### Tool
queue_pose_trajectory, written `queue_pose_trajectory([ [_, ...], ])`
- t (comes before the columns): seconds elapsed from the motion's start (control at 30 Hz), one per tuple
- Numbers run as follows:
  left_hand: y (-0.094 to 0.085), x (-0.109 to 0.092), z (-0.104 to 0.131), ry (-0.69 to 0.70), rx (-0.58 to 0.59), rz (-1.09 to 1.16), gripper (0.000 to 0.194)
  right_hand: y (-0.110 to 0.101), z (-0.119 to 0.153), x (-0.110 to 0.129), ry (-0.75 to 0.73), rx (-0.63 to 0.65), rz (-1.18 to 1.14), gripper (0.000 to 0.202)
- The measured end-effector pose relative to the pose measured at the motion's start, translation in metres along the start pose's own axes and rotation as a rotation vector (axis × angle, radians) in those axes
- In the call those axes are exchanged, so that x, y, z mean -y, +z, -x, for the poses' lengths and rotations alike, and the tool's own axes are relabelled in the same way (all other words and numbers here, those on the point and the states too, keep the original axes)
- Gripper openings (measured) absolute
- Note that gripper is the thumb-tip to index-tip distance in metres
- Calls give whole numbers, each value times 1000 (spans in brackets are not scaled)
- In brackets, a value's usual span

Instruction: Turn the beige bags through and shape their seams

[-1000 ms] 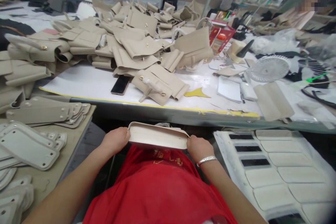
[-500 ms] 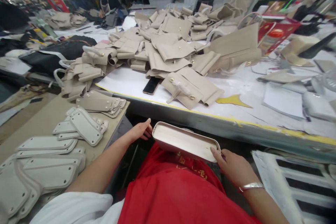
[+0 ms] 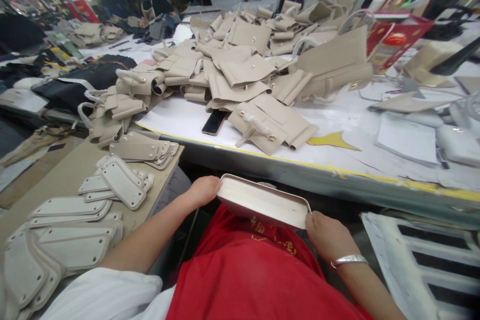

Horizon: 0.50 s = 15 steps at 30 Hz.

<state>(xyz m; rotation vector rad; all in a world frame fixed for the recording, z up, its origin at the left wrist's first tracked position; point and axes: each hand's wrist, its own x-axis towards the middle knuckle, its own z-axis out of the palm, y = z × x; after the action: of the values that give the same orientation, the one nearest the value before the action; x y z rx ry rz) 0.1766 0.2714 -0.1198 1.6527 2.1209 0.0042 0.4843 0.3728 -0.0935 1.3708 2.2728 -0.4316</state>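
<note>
Over my lap I hold a shallow, tray-shaped cream bag piece [image 3: 262, 200] with rounded corners and a thin raised rim. It tilts down toward the right, its pale inside facing up. My left hand [image 3: 205, 191] is closed on its left end. At the other end my right hand [image 3: 327, 234], below a silver bracelet, has its fingers closed around the corner. Both hands' fingertips are partly hidden behind the rim.
On the left board lie stacks of cream riveted panels [image 3: 71, 245]. Beige bag pieces [image 3: 243, 67] heap up on the white table, beside a phone [image 3: 214, 122] and a yellow scrap [image 3: 333, 141]. A slatted white rack [image 3: 412, 260] stands at right. A person [image 3: 153, 2] works far left.
My left hand, open and just off the piece before, has closed on its left end. My right hand has shifted its fingers from inside the rim to the right corner.
</note>
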Motion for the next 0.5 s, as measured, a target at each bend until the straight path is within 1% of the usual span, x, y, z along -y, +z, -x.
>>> queue_pose_trajectory([
  [0.1,-2,3,-3,29,18,51,41,0,-5,-4,-44,31,-66,36],
  [0.23,-3,7,-6,53,38,179,37,0,-8,-7,-39,52,-162,40],
  [0.37,2,14,-5,36,13,367,35,2,-5,-6,-23,32,-127,39],
  [0.43,7,18,-4,21,24,502,40,3,-2,-5,-31,3,-85,39],
  [0.5,13,23,-2,-2,65,659,50,4,-1,-4,-57,-14,-59,38],
])
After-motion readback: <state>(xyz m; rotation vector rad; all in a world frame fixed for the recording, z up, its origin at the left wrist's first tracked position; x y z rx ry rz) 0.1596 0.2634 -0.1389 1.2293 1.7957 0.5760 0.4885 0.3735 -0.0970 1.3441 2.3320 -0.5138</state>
